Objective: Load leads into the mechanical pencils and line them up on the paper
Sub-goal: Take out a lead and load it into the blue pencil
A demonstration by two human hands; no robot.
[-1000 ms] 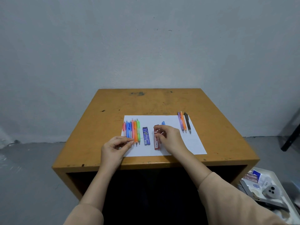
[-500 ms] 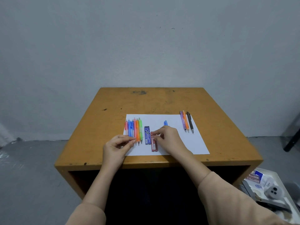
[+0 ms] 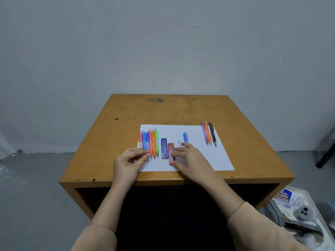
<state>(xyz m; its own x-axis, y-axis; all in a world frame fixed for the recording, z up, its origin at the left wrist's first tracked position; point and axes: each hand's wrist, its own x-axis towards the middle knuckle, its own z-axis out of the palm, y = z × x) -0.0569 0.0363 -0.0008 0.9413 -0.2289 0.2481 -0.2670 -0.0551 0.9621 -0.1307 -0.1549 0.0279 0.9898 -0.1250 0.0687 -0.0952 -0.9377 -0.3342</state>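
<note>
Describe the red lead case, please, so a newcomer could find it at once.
On the wooden table lies a white paper sheet. Near its front middle, two slim cases lie side by side. The red case is right of the blue case, beside the right hand.

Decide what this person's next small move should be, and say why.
Probably the right hand should leave the red lead case, which lies flat on the paper, and pick up the lone blue pencil just beyond it: the left hand pinches a thin lead, ready to feed in.
</note>
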